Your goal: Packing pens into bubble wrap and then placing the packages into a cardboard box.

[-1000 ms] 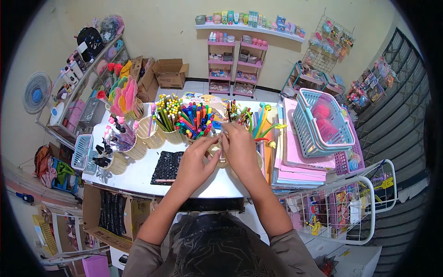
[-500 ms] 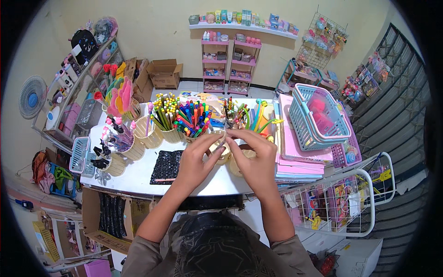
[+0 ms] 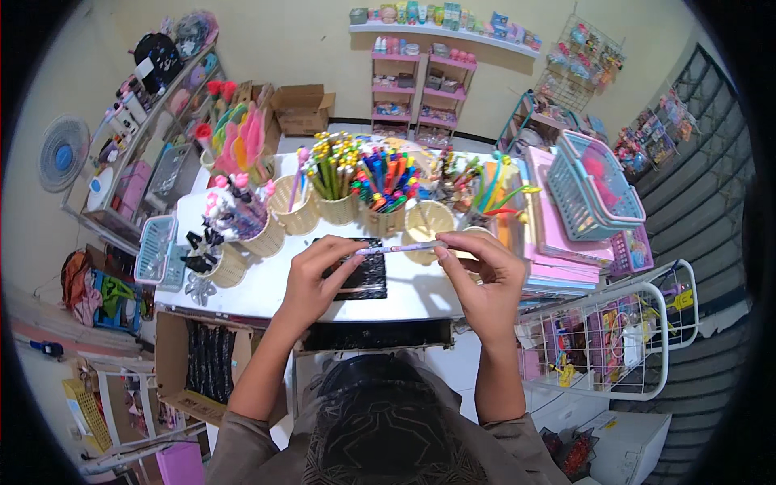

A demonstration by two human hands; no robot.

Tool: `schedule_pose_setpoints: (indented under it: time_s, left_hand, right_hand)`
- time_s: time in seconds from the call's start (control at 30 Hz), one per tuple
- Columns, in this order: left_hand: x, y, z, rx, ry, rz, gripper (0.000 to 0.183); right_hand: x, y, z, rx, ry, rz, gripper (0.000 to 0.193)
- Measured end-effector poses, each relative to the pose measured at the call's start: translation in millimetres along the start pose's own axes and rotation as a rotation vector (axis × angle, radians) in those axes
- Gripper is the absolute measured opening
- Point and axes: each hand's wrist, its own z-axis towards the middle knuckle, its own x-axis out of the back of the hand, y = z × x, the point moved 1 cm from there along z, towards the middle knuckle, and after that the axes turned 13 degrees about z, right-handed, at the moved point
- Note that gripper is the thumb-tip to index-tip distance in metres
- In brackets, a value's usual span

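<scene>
A slim pale pen with a purplish pattern (image 3: 396, 248) is held level above the table, stretched between my two hands. Its left end sits in a pinch of the thumb and fingers of my left hand (image 3: 309, 281). At the other end, my right hand (image 3: 491, 279) grips it between thumb and forefinger. Below the pen and partly behind my left hand lies a black bubble-wrap sheet (image 3: 370, 284). Just beyond the pen stands a cream woven cup (image 3: 410, 220), with something thin inside it. A woven cup of colourful markers (image 3: 384, 220) is to its left.
More woven cups (image 3: 337, 210) of pens line the white table (image 3: 190, 301). Pink boxes or folders (image 3: 558, 206) and blue baskets (image 3: 594, 212) are stacked at right. A white wire rack (image 3: 659, 339) stands right of the table; an open cardboard box (image 3: 174, 356) sits at lower left.
My hands have moved apart, the right one shifting rightward, and the pen now shows at full length between them. The view has shifted, revealing more of the cup beyond.
</scene>
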Motion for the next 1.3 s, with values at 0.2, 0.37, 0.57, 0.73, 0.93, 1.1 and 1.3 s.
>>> schedule_pose_setpoints:
  time_s: [0.2,0.37,0.57,0.73,0.93,1.1,1.3]
  left_hand:
    - [30.8,-49.2,-42.3,0.092,-0.096,0.039,0.022]
    - [38.2,-78.3,-62.4,0.054,-0.165,0.126,0.02]
    - [37.0,-87.2,-71.5,0.083,-0.217,0.164,0.02]
    - [37.5,-88.2,-71.5,0.066,-0.225,0.18,0.02]
    - [40.3,-85.7,-70.9,0.052,-0.234,0.178,0.021]
    - [38.5,-87.9,-71.7,0.058,-0.241,0.168,0.022]
    - [36.2,-92.7,-70.7,0.032,-0.203,0.158,0.02]
  right_hand:
    - [-24.0,55.9,-21.3,-0.158,-0.15,-0.077,0.018]
    - [-35.6,94.3,-31.0,-0.169,-0.271,-0.191,0.018]
    - [-39.9,111.9,-36.3,-0.175,-0.302,-0.248,0.017]
    - [-39.1,117.7,-40.1,-0.181,-0.308,-0.265,0.017]
    - [-40.4,113.1,-40.9,-0.197,-0.336,-0.28,0.019]
    - [-39.5,114.1,-40.9,-0.197,-0.374,-0.312,0.023]
    - [-39.7,118.7,-41.1,-0.157,-0.374,-0.323,0.024]
